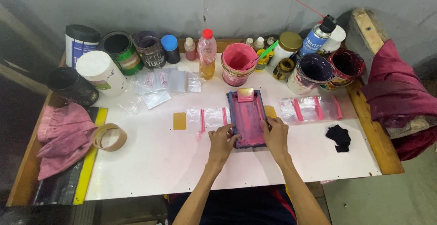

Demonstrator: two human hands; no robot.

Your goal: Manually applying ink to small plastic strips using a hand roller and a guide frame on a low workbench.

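A small blue-framed printing screen smeared with pink ink lies on the white table top. A small squeegee rests at its far end. My left hand presses the frame's near left corner. My right hand holds the frame's right edge. Just left of the frame lies a clear plastic bag with pink stripes. More printed bags lie to its right.
Open paint tubs: pink, dark purple, red. Jars, bottles and a spray can line the back. Blank bags, a tape roll, pink cloth, black rag, maroon cloth.
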